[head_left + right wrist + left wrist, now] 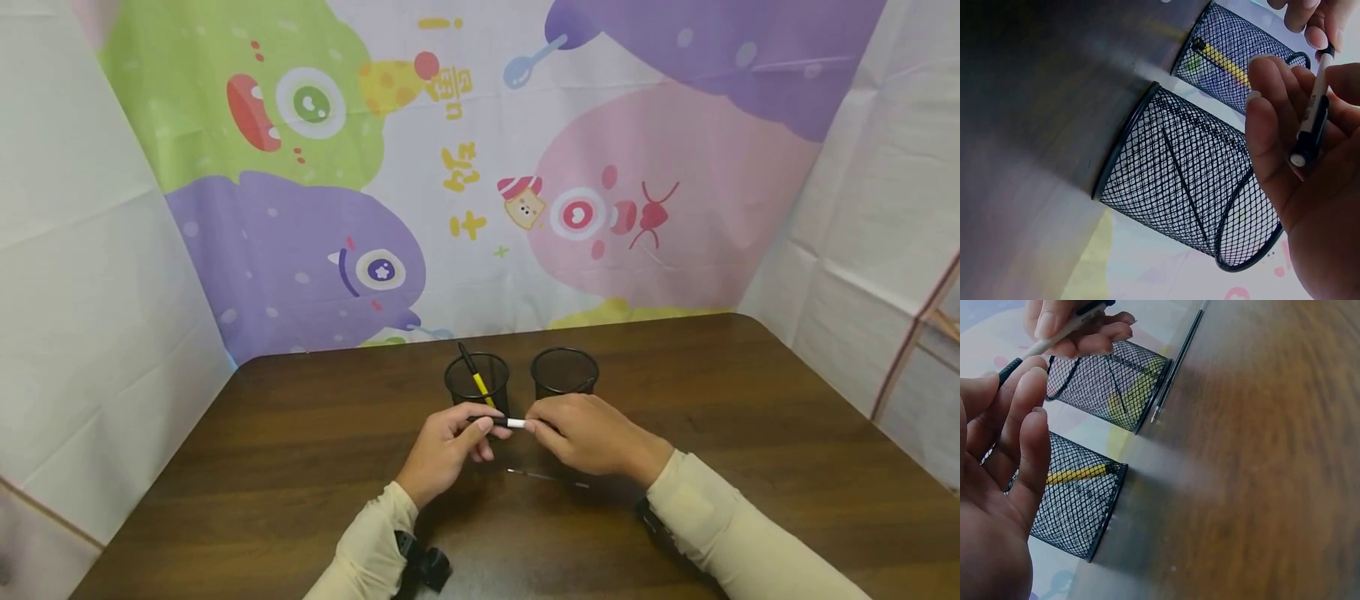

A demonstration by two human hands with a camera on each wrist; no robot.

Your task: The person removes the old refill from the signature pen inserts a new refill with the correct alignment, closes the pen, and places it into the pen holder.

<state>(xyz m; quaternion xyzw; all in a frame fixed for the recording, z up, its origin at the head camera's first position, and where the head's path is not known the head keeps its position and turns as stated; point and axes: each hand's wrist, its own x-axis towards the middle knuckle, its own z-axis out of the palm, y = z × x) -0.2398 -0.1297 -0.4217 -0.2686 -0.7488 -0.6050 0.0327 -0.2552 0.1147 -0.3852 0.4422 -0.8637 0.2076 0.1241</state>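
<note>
My left hand [448, 446] pinches the black end of a white-and-black pen [516, 423] between thumb and fingers. On its other side, my right hand [596, 433] grips the white barrel [1063, 334], and the black clip end [1310, 140] points back over the right palm. Below the hands, a thin pen refill [551, 478] lies on the table. Just beyond the left hand stands a black mesh pen holder [454, 393] with a yellow-and-black pen [480, 383] leaning in it. A second mesh holder [1166, 169], beyond the right hand, contains a thin dark stick [1186, 187].
The brown wooden table [300, 467] reaches back to a cartoon-printed cloth [480, 283]. White cloth walls [82, 250] close in both sides. A small black camera [431, 568] is strapped to the left wrist.
</note>
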